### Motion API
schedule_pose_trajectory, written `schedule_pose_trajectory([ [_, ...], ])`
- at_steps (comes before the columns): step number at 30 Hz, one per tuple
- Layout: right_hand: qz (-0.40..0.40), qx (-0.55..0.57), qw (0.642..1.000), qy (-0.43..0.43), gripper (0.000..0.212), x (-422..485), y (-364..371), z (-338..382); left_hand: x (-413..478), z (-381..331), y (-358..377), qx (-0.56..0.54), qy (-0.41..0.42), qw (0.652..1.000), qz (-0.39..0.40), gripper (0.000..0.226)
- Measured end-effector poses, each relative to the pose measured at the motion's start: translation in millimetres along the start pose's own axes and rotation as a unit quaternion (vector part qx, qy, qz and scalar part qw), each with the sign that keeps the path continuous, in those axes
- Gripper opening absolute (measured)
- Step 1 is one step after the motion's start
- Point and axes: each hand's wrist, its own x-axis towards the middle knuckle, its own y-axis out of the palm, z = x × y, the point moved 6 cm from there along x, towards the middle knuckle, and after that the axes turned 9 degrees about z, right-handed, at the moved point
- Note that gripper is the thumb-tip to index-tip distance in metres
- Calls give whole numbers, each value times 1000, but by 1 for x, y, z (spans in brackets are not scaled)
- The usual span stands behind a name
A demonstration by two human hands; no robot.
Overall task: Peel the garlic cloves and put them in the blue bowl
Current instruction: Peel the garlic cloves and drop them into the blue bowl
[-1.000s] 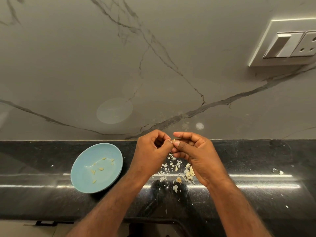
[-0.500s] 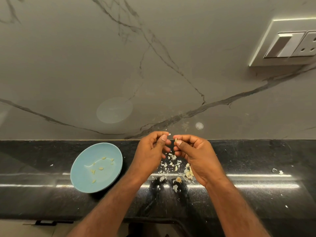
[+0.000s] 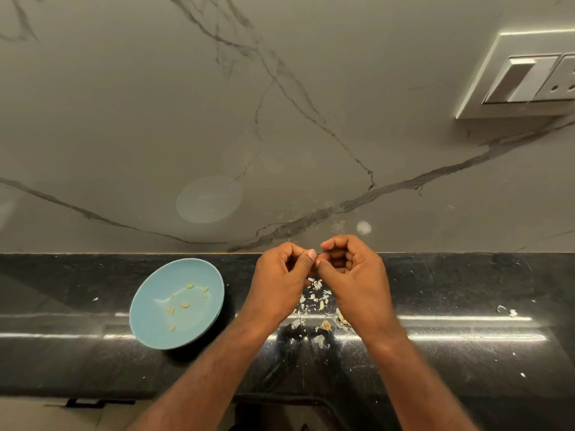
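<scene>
Blue bowl (image 3: 149, 321) sits near the left hand (image 3: 280, 284), which meets the right hand (image 3: 357, 281), both curled; any clove between hidden.

No text, label, brand, number or sign can be read anywhere in the view. The white rectangular plastic switch-and-socket plate (image 3: 525, 79) in the upper right of the frame shows plain faces. Any marking on it is too small to make out.
</scene>
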Motion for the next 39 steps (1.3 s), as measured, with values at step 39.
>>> schedule_pose_trajectory([
  [39,9,-23,1000,7,7,5,8,-7,-5,11,-1,-216,-43,975,-38,11],
])
